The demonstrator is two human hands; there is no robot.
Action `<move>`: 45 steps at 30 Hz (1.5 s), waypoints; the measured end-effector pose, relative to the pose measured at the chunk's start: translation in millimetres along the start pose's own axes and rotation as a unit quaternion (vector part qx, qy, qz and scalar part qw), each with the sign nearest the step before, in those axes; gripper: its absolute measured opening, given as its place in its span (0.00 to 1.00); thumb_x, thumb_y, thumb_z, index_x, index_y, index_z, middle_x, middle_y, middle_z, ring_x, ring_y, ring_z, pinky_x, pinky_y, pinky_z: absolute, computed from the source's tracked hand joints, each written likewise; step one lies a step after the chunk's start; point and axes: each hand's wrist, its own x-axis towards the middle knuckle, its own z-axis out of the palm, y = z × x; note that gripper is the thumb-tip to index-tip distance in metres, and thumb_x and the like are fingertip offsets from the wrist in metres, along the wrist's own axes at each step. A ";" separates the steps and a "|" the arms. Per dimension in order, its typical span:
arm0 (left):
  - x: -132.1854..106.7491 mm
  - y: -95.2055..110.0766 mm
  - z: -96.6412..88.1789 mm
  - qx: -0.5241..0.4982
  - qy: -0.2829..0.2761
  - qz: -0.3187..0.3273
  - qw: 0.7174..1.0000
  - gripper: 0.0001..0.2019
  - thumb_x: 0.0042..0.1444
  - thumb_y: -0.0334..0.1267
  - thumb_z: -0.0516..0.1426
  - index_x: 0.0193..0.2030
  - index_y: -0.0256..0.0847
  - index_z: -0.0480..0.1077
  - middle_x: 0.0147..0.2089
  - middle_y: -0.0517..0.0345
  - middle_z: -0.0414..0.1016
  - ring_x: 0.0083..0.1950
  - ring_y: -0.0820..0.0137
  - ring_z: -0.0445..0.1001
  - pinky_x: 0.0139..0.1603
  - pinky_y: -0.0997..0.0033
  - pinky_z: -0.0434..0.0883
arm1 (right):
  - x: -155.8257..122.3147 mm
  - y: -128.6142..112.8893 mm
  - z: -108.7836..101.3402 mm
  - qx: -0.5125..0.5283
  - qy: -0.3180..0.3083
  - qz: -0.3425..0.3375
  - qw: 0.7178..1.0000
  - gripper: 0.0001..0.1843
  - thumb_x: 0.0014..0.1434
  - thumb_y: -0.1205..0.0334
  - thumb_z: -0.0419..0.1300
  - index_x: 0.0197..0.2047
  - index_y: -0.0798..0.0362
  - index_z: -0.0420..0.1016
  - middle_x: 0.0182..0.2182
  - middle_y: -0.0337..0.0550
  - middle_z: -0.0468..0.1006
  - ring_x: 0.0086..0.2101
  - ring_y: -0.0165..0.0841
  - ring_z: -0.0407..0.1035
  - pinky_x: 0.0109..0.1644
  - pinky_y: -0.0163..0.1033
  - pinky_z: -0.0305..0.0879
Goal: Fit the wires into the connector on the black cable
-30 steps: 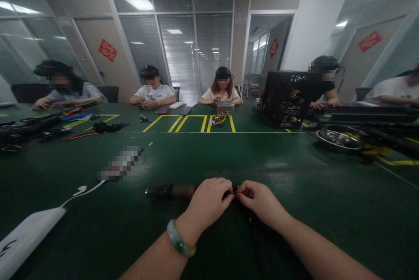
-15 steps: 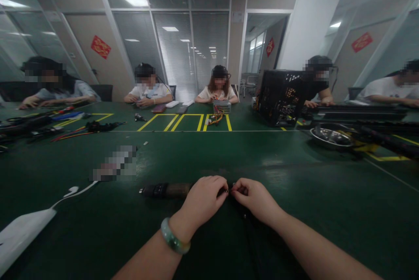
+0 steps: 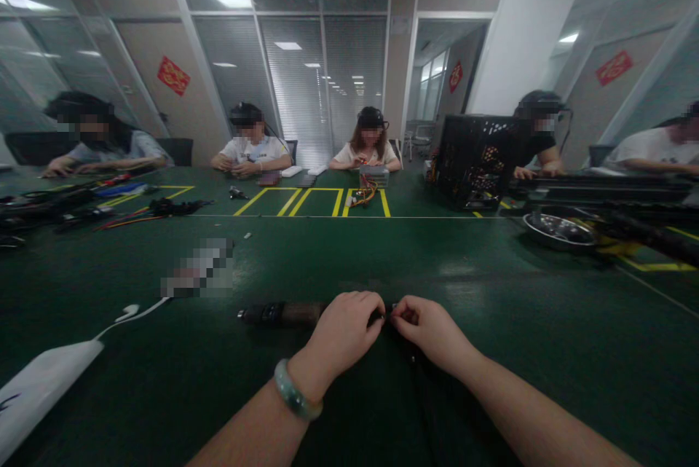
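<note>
A dark rod-shaped tool (image 3: 289, 313) lies sideways on the green tabletop, with a brownish middle section and a small metal tip at its left end. My left hand (image 3: 349, 325), a jade-coloured bangle on the wrist, covers the tool's right part. Its fingers are curled and closed around something dark. Right beside it, my right hand (image 3: 426, 325) is closed in a pinch, thumb against forefinger. A small shiny bit shows between the two hands, too small to name. Below the right hand, a dark strip-like thing runs down toward me, hard to make out.
To the left lie a white object with a cord (image 3: 52, 387) and a blurred-out flat item. Cable bundles (image 3: 180, 207) are farther back left. A steel bowl (image 3: 560, 232) and a black computer case (image 3: 472, 161) stand at right. Several people sit across the table.
The whole view has shifted slightly, so everything sits a little farther right. Both hands keep nearly the same pose at the tool.
</note>
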 end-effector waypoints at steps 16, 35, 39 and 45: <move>0.3 -0.8 -1.7 -0.018 -0.008 0.006 1.000 0.03 0.57 0.34 0.56 0.39 0.43 0.68 0.41 0.60 0.72 0.43 0.67 0.70 0.47 0.64 0.65 | 0.6 1.2 0.0 0.010 -0.004 -0.003 1.000 0.05 0.57 0.62 0.58 0.34 0.52 0.74 0.29 0.39 0.78 0.29 0.31 0.71 0.31 0.32 0.62; 1.4 -1.3 0.2 -0.002 -0.011 -0.002 1.000 0.05 0.57 0.34 0.55 0.41 0.44 0.68 0.41 0.60 0.73 0.44 0.67 0.71 0.48 0.65 0.66 | 1.2 3.0 0.5 0.012 0.001 -0.003 1.000 0.05 0.56 0.62 0.58 0.34 0.52 0.74 0.28 0.38 0.77 0.29 0.30 0.71 0.31 0.31 0.62; 0.8 -1.8 1.4 0.002 -0.008 -0.003 1.000 0.05 0.57 0.34 0.55 0.41 0.45 0.67 0.41 0.61 0.72 0.43 0.67 0.71 0.46 0.65 0.66 | 1.3 5.1 0.5 0.006 0.000 -0.010 1.000 0.05 0.57 0.62 0.58 0.34 0.52 0.74 0.28 0.38 0.77 0.29 0.30 0.71 0.31 0.31 0.61; 0.8 -1.8 0.3 0.007 -0.007 0.014 1.000 0.05 0.58 0.35 0.55 0.41 0.44 0.68 0.41 0.61 0.73 0.43 0.67 0.71 0.46 0.66 0.66 | 4.2 8.9 -0.3 -0.015 0.000 -0.027 1.000 0.06 0.56 0.61 0.58 0.34 0.53 0.75 0.29 0.38 0.78 0.29 0.30 0.70 0.31 0.31 0.61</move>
